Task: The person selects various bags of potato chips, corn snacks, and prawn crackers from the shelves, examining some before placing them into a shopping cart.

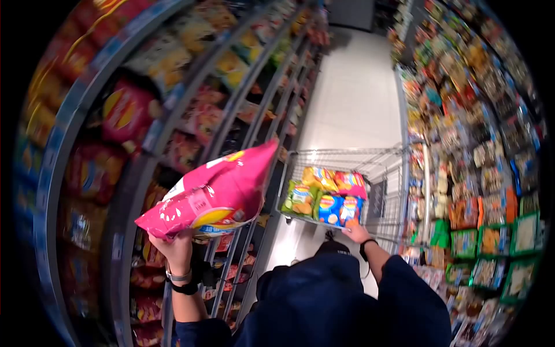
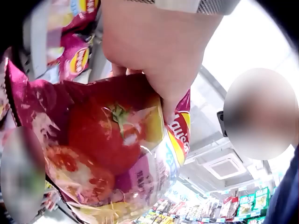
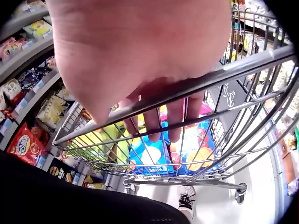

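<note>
A large pink chip bag (image 1: 237,182) is gripped at its lower edge by my left hand (image 1: 175,251), raised beside the left shelves. The left wrist view shows tomatoes printed on the bag (image 2: 107,135), with the thumb of my left hand (image 2: 156,51) against its top edge. My right hand (image 3: 140,51) lies over the cart handle (image 3: 252,65), its fingers hooked down the far side and the thumb on the near side. Inside the cart (image 1: 386,222) are a green bag (image 1: 300,198), blue bags (image 1: 329,209), a yellow bag (image 1: 319,178) and a pink bag (image 1: 351,184).
Tall shelves of snack bags (image 1: 130,110) run along the left. Shelves with packaged foods (image 1: 491,173) line the right side. A pale aisle floor (image 1: 361,87) stretches ahead of the cart. A blurred person (image 2: 261,114) shows in the left wrist view.
</note>
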`<state>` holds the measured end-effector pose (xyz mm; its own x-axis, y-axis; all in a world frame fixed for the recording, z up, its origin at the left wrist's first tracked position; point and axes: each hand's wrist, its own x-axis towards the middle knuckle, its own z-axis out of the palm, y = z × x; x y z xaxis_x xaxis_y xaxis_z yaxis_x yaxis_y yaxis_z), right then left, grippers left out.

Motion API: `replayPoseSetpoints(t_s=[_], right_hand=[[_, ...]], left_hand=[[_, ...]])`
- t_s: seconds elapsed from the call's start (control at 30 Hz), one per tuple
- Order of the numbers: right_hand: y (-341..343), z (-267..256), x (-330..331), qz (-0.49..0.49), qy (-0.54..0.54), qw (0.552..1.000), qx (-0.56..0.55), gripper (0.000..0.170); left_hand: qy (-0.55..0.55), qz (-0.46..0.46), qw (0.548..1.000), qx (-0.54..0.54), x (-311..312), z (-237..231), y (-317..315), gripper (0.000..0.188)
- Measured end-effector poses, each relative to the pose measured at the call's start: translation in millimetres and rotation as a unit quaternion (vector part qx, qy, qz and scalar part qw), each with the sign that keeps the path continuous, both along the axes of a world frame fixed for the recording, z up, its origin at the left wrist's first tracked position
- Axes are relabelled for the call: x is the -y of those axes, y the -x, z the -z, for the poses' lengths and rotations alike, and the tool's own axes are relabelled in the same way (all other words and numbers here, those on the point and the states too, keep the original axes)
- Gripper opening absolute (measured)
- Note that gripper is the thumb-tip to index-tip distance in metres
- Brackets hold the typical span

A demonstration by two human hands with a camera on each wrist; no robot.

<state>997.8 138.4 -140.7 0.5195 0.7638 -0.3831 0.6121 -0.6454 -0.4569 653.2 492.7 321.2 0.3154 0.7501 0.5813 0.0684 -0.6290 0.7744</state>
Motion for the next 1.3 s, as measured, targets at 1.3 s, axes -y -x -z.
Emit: replayPoseSetpoints(t_s=[1.3], right_hand=[[-231,-38,-45,0.354,-0.374,0.767,-0.381,0.055]], left_hand=[[0.420,0.308,0.822,-0.233,42,230,-339,0.081]])
